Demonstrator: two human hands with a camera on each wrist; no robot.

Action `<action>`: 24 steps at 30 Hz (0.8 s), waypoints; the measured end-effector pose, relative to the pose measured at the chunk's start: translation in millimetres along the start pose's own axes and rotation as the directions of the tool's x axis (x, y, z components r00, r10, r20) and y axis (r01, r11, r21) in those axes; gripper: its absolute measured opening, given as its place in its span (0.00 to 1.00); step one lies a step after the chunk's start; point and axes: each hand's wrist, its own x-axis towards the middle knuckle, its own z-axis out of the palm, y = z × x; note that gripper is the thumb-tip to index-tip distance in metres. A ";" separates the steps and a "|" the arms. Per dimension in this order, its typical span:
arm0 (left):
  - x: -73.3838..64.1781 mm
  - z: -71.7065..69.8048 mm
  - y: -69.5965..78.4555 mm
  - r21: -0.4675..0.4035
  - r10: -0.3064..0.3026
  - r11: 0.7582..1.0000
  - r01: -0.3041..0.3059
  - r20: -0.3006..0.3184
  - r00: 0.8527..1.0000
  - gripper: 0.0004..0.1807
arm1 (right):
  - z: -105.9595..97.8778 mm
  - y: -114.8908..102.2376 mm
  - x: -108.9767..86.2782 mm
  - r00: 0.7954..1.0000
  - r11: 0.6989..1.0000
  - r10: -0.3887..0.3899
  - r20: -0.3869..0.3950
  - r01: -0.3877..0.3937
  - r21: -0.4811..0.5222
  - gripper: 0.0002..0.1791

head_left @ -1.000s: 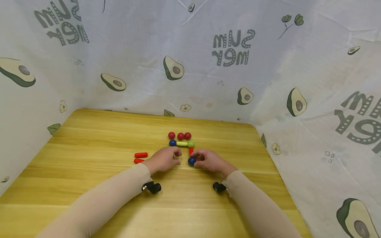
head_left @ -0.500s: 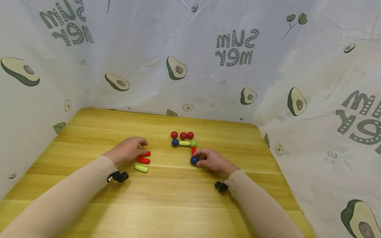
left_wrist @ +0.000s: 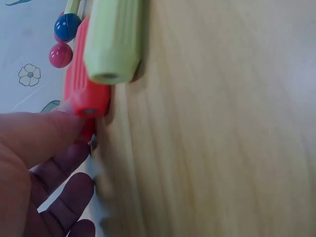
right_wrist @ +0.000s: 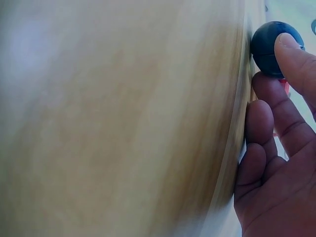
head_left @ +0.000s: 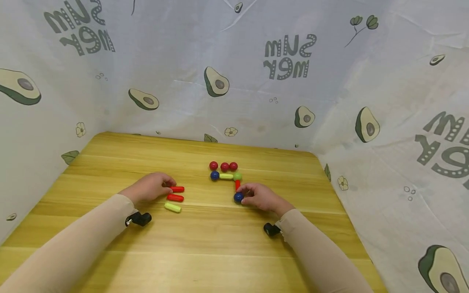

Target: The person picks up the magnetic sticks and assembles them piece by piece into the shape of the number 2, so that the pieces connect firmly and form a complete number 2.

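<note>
In the head view my left hand pinches the left end of the farther red rod. A second red rod lies just nearer, and a yellow-green rod nearer still. The thumb is at the red rods' ends in the left wrist view. My right hand holds a blue ball between thumb and index finger, with its other fingers curled near the wood. From that ball a red rod leads to a green ball, and a yellow rod runs on to another blue ball.
Three dark red balls sit in a row just behind the yellow rod. The wooden table meets a printed cloth hung at the back and sides. Black wrist cameras are strapped at the cuffs.
My left hand has moved left from beside the ball-and-rod shape to the loose rods, and its fingers have closed at the farther red one. The right hand stays at the blue ball.
</note>
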 end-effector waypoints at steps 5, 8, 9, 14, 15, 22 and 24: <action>2.0 4.4 2.2 0.002 0.004 1.000 -0.004 -0.022 1.000 0.13 | 0.4 -1.3 -1.8 1.000 1.000 -0.012 0.004 0.012 0.010 0.15; 4.0 7.1 4.5 0.020 0.012 1.000 -0.011 -0.033 0.999 0.13 | 1.0 -1.9 -2.0 1.000 1.000 -0.011 0.004 0.011 0.017 0.15; 4.8 8.2 6.0 0.025 0.014 1.000 -0.013 -0.034 0.999 0.13 | 1.1 -2.1 -2.0 1.000 1.000 -0.010 0.004 0.010 0.019 0.15; 9.6 14.9 21.2 0.015 0.036 0.999 -0.036 -0.032 0.999 0.12 | 1.3 -2.9 -2.8 1.000 0.999 -0.019 0.004 0.019 0.026 0.15; 11.3 16.7 24.8 0.008 0.040 0.999 -0.040 -0.029 0.999 0.12 | 1.3 -2.8 -2.9 1.000 0.999 -0.018 0.004 0.018 0.027 0.15; 23.3 33.5 51.6 -0.013 0.075 0.997 -0.075 -0.005 0.997 0.08 | 0.9 -0.3 -2.9 1.000 1.000 -0.019 0.000 0.019 0.023 0.15; 26.8 39.2 59.0 -0.007 0.090 0.996 -0.090 -0.002 0.996 0.07 | 0.9 0.9 -2.5 1.000 1.000 -0.026 0.001 0.026 0.016 0.15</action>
